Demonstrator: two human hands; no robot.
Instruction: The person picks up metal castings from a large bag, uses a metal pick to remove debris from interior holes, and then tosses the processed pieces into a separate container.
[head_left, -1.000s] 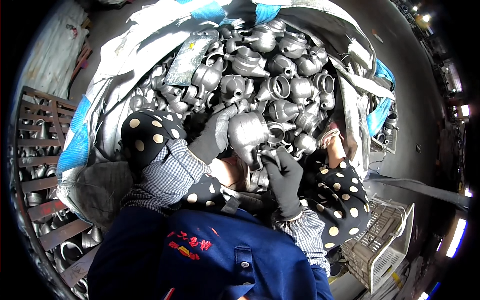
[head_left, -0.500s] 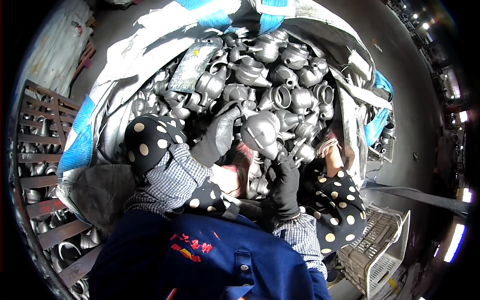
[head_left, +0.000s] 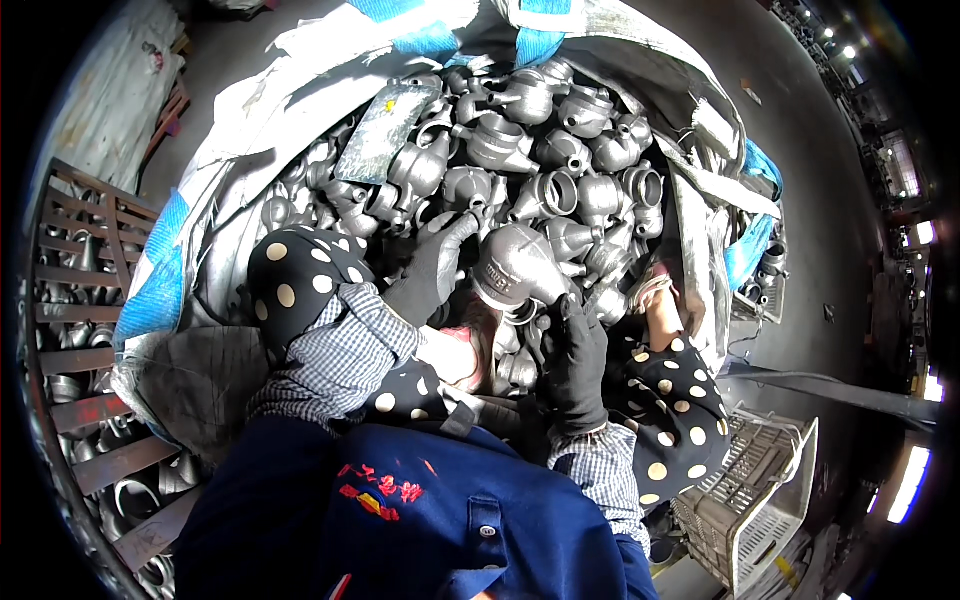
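Observation:
A grey metal casting [head_left: 516, 264], round-bodied with a spout-like end and raised marks, is in front of me above a heap of similar castings. My right hand [head_left: 577, 365], in a dark glove, is closed at the spout end, with fingertips on it. On the casting's other side my left hand [head_left: 432, 268], in a grey glove, has its fingers stretched out. A narrow gap seems to part it from the casting. The heap [head_left: 497, 145] fills a large white woven sack [head_left: 262, 110] with blue straps.
A flat grey plate [head_left: 380, 135] lies on the castings. A rusty metal cage [head_left: 75, 310] with more castings stands at left. At right are a plastic crate [head_left: 755, 500] and a dark bar [head_left: 830, 390]. My knees in dotted cloth flank the sack's near side.
The casting has turned, so its marked side now shows and its opening tips downward. My left fingers have come off its upper end; my right hand stays by the spout.

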